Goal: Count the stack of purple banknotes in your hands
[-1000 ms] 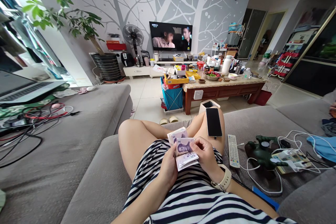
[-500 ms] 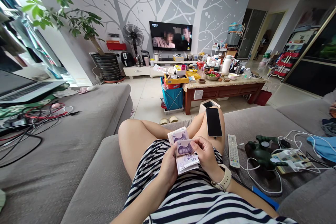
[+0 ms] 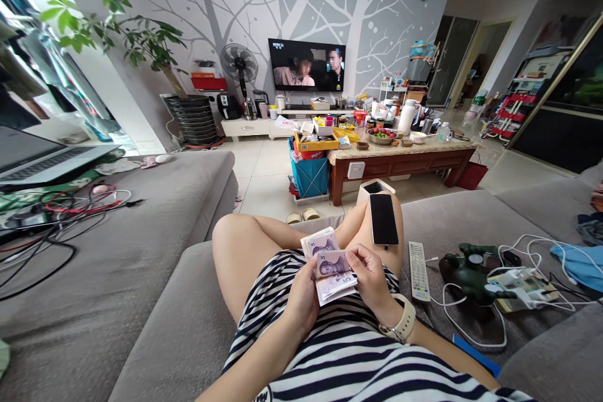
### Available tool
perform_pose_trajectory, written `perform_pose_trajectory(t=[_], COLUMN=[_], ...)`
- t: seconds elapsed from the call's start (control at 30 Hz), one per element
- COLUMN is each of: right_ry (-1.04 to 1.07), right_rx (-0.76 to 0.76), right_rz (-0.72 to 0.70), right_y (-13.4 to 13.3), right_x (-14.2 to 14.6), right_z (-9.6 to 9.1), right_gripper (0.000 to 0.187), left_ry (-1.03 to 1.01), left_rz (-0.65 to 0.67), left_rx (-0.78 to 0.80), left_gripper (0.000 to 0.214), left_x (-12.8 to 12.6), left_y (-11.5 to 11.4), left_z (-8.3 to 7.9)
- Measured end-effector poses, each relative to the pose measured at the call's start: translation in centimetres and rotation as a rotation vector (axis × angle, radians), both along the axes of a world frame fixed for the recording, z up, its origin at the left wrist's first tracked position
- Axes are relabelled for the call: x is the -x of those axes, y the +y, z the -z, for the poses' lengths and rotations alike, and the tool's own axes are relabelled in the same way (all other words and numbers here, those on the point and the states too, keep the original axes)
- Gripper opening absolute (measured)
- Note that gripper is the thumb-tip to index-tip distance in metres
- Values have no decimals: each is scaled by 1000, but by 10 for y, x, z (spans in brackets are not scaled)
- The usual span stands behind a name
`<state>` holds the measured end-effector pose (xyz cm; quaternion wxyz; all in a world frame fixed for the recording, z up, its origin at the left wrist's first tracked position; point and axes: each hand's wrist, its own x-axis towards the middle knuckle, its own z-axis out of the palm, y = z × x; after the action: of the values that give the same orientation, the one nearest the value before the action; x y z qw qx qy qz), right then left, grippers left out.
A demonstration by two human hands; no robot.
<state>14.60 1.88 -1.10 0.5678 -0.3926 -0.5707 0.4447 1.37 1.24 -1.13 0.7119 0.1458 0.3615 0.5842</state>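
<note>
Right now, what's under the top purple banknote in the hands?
More purple banknotes, fanned beneath the top purple banknote; the left hand cups the stack and the right hand pinches the top one. How many there are is hidden, as is the lap under the stack.

Banknotes point(image 3: 332, 267): a small sheaf of purple-pink paper notes, several marked "5", a portrait printed on the face. Fanned in loose layers, faces up, edges uneven. The top note lies tilted, its right end raised toward 1 o'clock; a further note juts out at 11 o'clock. Held above the lap, at 6 o'clock in the view.
</note>
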Motion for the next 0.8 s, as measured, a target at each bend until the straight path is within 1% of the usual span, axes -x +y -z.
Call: perform_pose_trajectory(t=[0.17,0.27,0.37,0.8], right_ry=[-17,-21,-21,-17], right_rx=[-12,-21,-24,-24], right_rz=[5,-1,-1,-13], right_y=[0,-1,-1,-2], right_x=[0,0,0,0], right_z=[-1,-1,-1,1], right_gripper=[36,36,36,37], left_ry=[38,20,9,-2], left_rz=[-4,-2,-14,-24], left_rx=[-2,-9,17,56], left_gripper=[22,22,23,24], left_x=[0,0,-1,-2], left_y=[0,0,-1,-5], left_z=[-2,-2,-3,-11])
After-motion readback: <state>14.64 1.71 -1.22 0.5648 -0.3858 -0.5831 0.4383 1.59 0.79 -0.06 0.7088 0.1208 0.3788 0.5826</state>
